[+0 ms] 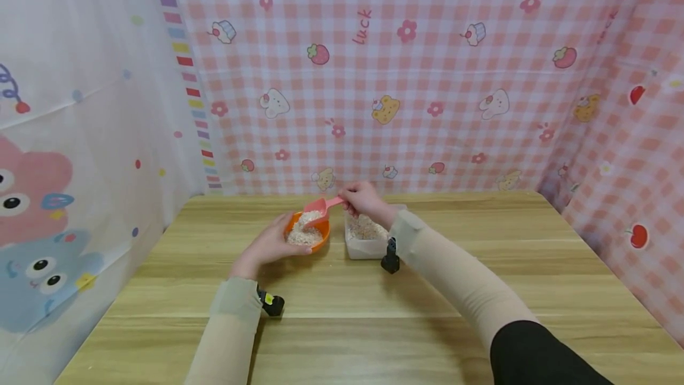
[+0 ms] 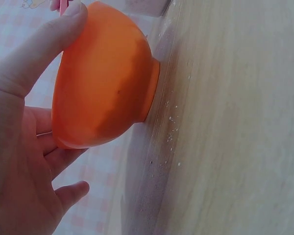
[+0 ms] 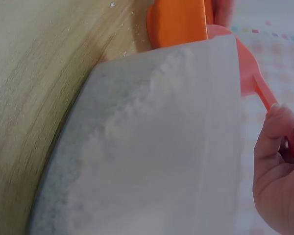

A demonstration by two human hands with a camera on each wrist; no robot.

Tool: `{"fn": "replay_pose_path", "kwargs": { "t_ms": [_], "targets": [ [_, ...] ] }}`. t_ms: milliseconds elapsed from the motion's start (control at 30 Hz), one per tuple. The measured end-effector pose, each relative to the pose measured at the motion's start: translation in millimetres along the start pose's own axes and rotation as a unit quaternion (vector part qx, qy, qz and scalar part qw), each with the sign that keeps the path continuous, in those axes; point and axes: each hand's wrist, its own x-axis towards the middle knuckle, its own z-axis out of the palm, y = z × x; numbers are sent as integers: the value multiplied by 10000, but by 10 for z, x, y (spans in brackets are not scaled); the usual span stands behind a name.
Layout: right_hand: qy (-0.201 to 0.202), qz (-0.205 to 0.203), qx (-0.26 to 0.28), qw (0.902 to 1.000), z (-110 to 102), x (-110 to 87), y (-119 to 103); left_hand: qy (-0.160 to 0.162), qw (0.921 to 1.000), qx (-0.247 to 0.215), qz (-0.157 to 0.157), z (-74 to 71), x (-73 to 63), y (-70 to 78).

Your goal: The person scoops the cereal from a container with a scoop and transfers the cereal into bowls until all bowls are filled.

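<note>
In the head view, my left hand [image 1: 271, 243] holds an orange bowl [image 2: 105, 73] by its rim, thumb on the near side and fingers round the far side. Pale flakes [image 1: 302, 235], like oats, fill much of the bowl. A pink scoop [image 1: 317, 207] is tipped over the bowl's rim with its front in among the flakes. Its handle is pinched between the thumb and fingers of my right hand [image 1: 364, 199]. Just right of the bowl, under my right wrist, stands a translucent plastic box [image 3: 152, 142] with more flakes in it.
The wooden table [image 1: 331, 337] has a few loose flakes [image 2: 171, 120] scattered near the bowl. Behind it hangs a pink checked cloth [image 1: 342, 88], and a white printed curtain [image 1: 107, 135] hangs at the left.
</note>
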Motion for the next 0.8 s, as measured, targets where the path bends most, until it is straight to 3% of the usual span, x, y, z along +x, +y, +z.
{"fn": "replay_pose_path", "kwargs": {
  "t_ms": [167, 400, 800],
  "targets": [
    [63, -358, -591, 9976, 24, -54, -51, -1, 10000, -19, 19, 16, 20, 1],
    [97, -825, -1441, 9861, -20, -88, -142, 16, 10000, -71, 14, 29, 19, 3],
    [-31, -1460, -2984, 9432, -219, -281, -353, 49, 9999, -120, 55, 44, 5, 3]
  ]
}}
